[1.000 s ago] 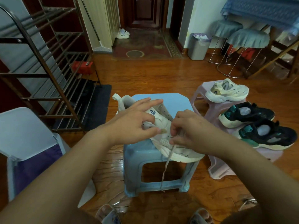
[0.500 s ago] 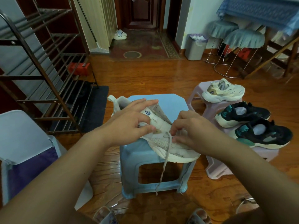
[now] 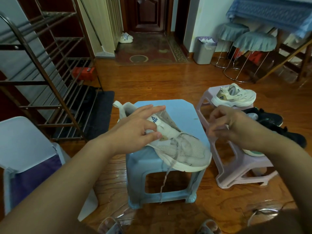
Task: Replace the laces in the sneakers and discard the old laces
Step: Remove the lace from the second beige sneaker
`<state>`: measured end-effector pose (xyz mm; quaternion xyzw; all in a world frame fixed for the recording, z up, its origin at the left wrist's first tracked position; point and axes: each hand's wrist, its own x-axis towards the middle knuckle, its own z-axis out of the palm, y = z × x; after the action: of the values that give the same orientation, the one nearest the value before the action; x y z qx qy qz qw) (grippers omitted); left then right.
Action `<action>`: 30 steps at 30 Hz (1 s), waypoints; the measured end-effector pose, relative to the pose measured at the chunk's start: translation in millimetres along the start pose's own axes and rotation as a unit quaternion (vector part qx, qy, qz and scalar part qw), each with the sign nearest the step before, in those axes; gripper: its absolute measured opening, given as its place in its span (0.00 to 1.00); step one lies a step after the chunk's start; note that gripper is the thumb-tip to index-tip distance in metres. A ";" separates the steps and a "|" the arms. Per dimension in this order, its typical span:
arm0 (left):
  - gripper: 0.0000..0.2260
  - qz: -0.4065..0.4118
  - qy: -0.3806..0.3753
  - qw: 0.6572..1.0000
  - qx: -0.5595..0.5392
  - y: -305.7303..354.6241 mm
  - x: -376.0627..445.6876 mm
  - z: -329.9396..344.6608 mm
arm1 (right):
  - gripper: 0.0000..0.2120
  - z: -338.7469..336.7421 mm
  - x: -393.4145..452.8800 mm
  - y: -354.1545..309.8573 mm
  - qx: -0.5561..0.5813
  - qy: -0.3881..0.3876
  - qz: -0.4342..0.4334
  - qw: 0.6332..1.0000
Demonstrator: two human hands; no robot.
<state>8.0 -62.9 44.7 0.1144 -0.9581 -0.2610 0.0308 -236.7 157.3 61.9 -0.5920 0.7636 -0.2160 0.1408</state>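
Head view: grey bin apparently holds crumpled paper.

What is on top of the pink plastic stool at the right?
On the pink plastic stool lie a cream sneaker at the far end and two black sneakers nearer. The right hand and forearm cover part of the black pair.
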 end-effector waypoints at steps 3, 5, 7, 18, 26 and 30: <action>0.14 0.001 0.003 1.000 -0.006 0.0 0.6 0.8 | 0.08 8.4 2.3 -13.5 -0.017 -0.005 -0.002 1.000; 0.14 -0.006 0.004 1.000 -0.011 1.4 1.4 1.0 | 0.12 20.4 4.9 -31.8 -0.013 0.006 -0.025 1.000; 0.14 -0.009 0.006 1.000 -0.010 1.5 1.5 1.3 | 0.18 32.9 8.4 -46.7 -0.044 -0.002 -0.043 0.998; 0.15 -0.013 0.011 1.000 -0.021 0.2 1.4 0.8 | 0.07 24.2 10.9 -43.0 -0.042 -0.016 -0.027 0.999; 0.15 -0.009 0.016 1.000 0.003 -2.5 5.1 4.5 | 0.12 23.9 7.0 -45.7 -0.100 -0.040 0.034 0.994; 0.15 -0.004 0.030 1.000 0.009 -4.4 6.4 6.7 | 0.12 56.6 15.5 -65.8 -0.198 0.014 -0.060 0.978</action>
<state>1.9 -64.8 36.6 0.1265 -0.9584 -0.2492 0.0570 -158.5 119.5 46.1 -0.6495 0.7564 -0.0769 -0.0029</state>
